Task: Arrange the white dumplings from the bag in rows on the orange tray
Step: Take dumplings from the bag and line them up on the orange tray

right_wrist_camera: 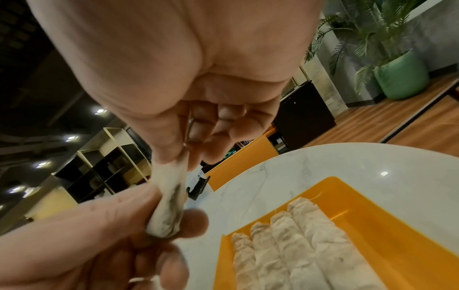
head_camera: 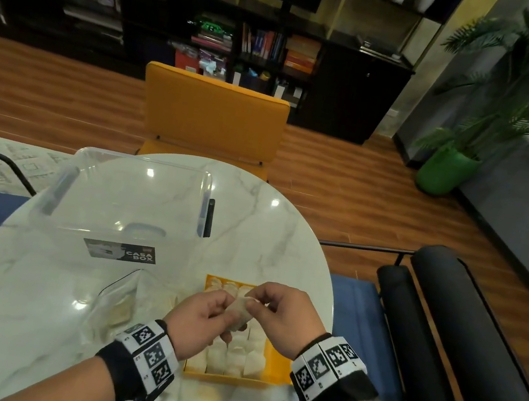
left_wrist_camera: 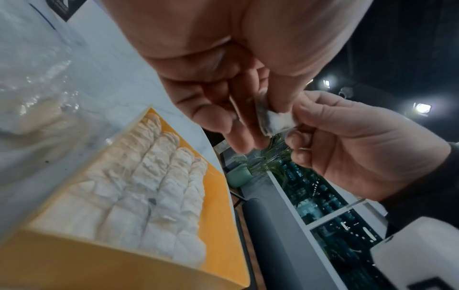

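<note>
Both hands are on one white dumpling (head_camera: 241, 314), held up in the air just above the orange tray (head_camera: 278, 364). The left hand (head_camera: 202, 324) has its fingers curled round the near end and the right hand (head_camera: 283, 316) pinches the far end between thumb and fingertips. The tray sits near the right edge of the round marble counter (head_camera: 32, 302) with four rows of dumplings (left_wrist_camera: 154, 186) packed tight. The clear bag (head_camera: 121, 306) lies just left of the tray, and a clear plastic box (head_camera: 123, 209) sits further back.
</note>
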`<act>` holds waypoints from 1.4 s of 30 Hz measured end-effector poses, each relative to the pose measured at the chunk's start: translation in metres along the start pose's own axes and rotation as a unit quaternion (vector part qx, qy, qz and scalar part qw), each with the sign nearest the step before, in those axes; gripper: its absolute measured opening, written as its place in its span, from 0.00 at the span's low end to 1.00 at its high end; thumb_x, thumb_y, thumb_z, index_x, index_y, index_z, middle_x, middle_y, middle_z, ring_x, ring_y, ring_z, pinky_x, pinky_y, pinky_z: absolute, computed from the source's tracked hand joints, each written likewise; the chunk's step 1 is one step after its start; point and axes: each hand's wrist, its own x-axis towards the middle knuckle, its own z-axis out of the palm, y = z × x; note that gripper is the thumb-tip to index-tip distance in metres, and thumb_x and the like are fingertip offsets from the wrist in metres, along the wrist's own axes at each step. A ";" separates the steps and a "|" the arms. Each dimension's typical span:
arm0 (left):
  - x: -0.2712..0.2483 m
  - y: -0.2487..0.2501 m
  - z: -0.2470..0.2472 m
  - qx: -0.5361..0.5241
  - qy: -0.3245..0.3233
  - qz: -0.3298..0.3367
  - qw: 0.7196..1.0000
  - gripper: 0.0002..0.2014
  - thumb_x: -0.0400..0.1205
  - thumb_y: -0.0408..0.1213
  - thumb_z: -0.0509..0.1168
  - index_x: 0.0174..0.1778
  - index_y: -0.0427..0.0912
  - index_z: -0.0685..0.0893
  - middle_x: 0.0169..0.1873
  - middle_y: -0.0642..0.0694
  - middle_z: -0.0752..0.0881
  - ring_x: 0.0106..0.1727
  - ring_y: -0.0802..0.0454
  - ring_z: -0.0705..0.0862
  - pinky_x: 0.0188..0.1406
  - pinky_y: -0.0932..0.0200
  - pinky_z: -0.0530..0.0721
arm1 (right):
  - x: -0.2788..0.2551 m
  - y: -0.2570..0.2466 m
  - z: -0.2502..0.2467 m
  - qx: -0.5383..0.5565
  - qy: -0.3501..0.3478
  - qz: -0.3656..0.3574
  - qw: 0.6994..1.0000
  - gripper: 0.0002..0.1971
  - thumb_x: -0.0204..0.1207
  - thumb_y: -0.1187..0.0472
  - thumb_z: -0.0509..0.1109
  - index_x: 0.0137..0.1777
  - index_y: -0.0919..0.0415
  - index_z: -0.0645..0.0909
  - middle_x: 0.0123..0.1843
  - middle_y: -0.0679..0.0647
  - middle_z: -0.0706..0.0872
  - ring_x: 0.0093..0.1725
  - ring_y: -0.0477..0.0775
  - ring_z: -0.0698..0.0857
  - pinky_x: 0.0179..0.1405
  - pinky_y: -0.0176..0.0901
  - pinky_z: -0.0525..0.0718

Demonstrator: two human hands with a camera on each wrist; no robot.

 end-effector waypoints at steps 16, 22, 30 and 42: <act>0.024 -0.060 -0.031 0.332 0.052 -0.102 0.936 0.33 0.80 0.46 0.67 0.81 0.57 0.64 0.73 0.50 0.76 0.64 0.53 0.82 0.68 0.59 0.77 | 0.058 0.076 -0.024 -0.239 -0.074 0.147 0.957 0.02 0.77 0.55 0.71 0.47 0.45 0.84 0.48 0.47 0.87 0.46 0.49 0.85 0.44 0.41 0.85; 0.021 -0.062 -0.030 0.320 0.040 -0.118 0.939 0.31 0.82 0.46 0.64 0.82 0.60 0.62 0.66 0.52 0.83 0.64 0.56 0.83 0.65 0.62 0.79 | 0.078 0.093 -0.006 -0.278 -0.103 0.156 0.942 0.07 0.76 0.55 0.71 0.52 0.50 0.87 0.52 0.49 0.82 0.51 0.53 0.84 0.48 0.43 0.84; 0.021 -0.069 -0.028 0.293 0.051 -0.128 0.946 0.32 0.82 0.48 0.64 0.81 0.64 0.61 0.53 0.59 0.86 0.53 0.62 0.84 0.58 0.64 0.82 | 0.097 0.105 0.003 -0.309 -0.086 0.165 0.933 0.09 0.79 0.56 0.69 0.56 0.51 0.87 0.56 0.51 0.81 0.56 0.55 0.84 0.58 0.47 0.85; 0.022 -0.061 -0.030 0.318 0.040 -0.123 0.939 0.31 0.83 0.47 0.63 0.82 0.62 0.60 0.52 0.60 0.86 0.52 0.62 0.83 0.56 0.66 0.81 | 0.107 0.106 0.004 -0.294 -0.036 0.181 0.938 0.05 0.77 0.55 0.72 0.50 0.52 0.80 0.48 0.51 0.83 0.46 0.53 0.85 0.49 0.48 0.88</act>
